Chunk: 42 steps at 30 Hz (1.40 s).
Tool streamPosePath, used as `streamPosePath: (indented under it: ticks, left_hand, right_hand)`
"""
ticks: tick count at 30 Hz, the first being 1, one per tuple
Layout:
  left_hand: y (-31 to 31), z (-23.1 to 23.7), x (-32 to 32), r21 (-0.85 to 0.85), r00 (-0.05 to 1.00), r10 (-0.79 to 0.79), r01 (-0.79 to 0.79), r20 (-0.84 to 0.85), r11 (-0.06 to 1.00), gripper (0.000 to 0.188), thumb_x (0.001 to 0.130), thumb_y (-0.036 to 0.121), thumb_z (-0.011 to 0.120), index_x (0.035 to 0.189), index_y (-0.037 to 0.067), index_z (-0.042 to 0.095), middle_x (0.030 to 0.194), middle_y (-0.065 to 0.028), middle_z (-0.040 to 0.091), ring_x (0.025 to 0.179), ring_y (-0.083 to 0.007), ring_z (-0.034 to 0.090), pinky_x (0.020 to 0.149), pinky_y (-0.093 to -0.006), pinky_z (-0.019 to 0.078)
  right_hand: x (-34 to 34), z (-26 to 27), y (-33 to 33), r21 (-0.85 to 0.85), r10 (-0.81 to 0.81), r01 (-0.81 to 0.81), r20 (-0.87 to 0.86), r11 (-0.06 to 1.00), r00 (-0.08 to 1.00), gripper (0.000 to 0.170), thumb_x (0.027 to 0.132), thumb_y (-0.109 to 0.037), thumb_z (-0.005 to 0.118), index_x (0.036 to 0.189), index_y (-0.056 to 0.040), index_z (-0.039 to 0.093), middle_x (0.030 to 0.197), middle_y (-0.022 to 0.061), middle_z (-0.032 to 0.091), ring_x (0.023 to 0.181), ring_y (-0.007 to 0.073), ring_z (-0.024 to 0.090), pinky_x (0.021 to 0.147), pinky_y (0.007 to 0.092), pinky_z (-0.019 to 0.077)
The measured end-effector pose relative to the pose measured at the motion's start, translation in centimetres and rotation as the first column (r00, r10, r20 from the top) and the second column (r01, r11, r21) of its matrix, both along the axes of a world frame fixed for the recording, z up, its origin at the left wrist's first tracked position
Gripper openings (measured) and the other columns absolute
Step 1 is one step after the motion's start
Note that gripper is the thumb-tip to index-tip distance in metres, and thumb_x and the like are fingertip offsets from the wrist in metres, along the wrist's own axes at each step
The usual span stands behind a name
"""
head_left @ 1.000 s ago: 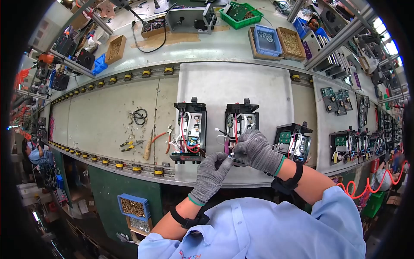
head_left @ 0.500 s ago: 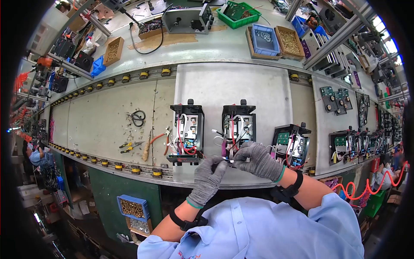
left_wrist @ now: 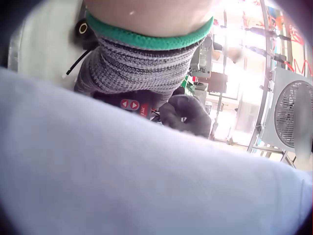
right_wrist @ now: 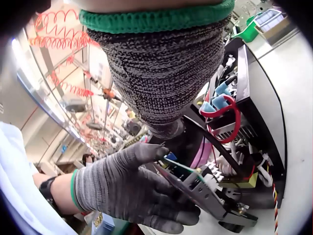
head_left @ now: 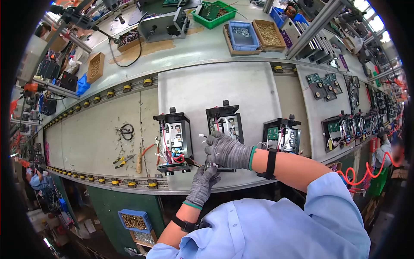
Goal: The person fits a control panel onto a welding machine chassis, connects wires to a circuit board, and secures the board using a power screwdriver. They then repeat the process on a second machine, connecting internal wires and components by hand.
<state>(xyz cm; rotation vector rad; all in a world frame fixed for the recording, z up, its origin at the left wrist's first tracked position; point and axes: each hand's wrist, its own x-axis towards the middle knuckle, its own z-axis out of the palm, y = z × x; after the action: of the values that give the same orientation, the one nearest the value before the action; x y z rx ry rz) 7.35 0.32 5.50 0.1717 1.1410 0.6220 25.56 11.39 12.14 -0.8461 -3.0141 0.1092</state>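
Both hands wear grey knit gloves and work at the front of the middle black electronics unit. My left hand holds the unit's front panel, thumb at the edge of its circuit board and fingers beneath. Red arrow buttons show on the panel's face in the left wrist view. My right hand reaches over the unit, fingers bent down beside the left thumb. I cannot tell what its hidden fingertips hold. A loose white connector sticks out left of it. Purple and red wires run inside the unit.
Similar open units stand left and right on the bench. Farther left lie yellow-handled pliers, black scissors and red-handled cutters. Blue bins and a green basket stand at the back.
The view has turned, so the bench appears shifted left. Earlier both hands held a small white connector before the unit; now my right hand has moved in over the unit and my left hand holds the panel.
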Motion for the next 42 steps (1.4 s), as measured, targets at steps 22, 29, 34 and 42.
streamPosePath:
  ticks: [22, 29, 34, 42]
  left_hand:
    - [3.1, 6.6, 1.1, 0.467, 0.425, 0.199, 0.753, -0.883, 0.463, 0.014, 0.087, 0.013, 0.076, 0.096, 0.003, 0.074, 0.093, -0.0155, 0.065, 0.092, -0.0313, 0.061, 0.083, -0.0430, 0.0490]
    - [2.8, 6.7, 1.8, 0.478, 0.371, 0.330, 0.805, -0.868, 0.351, 0.011, 0.085, 0.011, 0.076, 0.094, 0.004, 0.073, 0.094, -0.0162, 0.065, 0.092, -0.0324, 0.061, 0.084, -0.0436, 0.0490]
    - [0.3, 7.2, 1.1, 0.436, 0.679, 0.001, 0.470, -0.734, 0.768, 0.040, 0.091, 0.026, 0.078, 0.115, 0.000, 0.059, 0.091, -0.0084, 0.062, 0.086, -0.0198, 0.062, 0.078, -0.0355, 0.0515]
    - [2.7, 5.7, -0.1, -0.169, 0.920, -0.289, 0.251, -0.264, 0.953, 0.062, 0.091, 0.047, 0.076, 0.122, -0.001, 0.054, 0.102, -0.0127, 0.062, 0.082, -0.0214, 0.070, 0.060, -0.0344, 0.0596]
  right_hand:
    - [1.5, 0.7, -2.4, -0.164, -0.346, 0.310, -0.286, 0.937, 0.894, 0.020, 0.069, -0.032, 0.080, 0.084, -0.0202, 0.073, 0.093, -0.0003, 0.068, 0.099, 0.0261, 0.061, 0.087, 0.0466, 0.0455]
    - [3.1, 0.7, -1.9, -0.317, -0.311, 0.215, -0.294, 0.924, 0.904, 0.015, 0.071, -0.029, 0.081, 0.082, -0.0215, 0.073, 0.083, -0.0005, 0.066, 0.088, 0.0261, 0.063, 0.083, 0.0456, 0.0470]
    - [4.4, 0.2, -1.0, -0.363, -0.303, 0.183, -0.310, 0.914, 0.901, 0.015, 0.070, -0.027, 0.080, 0.080, -0.0200, 0.073, 0.082, 0.0014, 0.067, 0.082, 0.0280, 0.064, 0.079, 0.0460, 0.0488]
    - [1.4, -0.3, -0.6, -0.308, -0.212, 0.201, -0.002, 0.930, 0.977, 0.014, 0.077, -0.019, 0.072, 0.089, -0.0126, 0.076, 0.090, 0.0092, 0.070, 0.095, 0.0302, 0.066, 0.089, 0.0470, 0.0506]
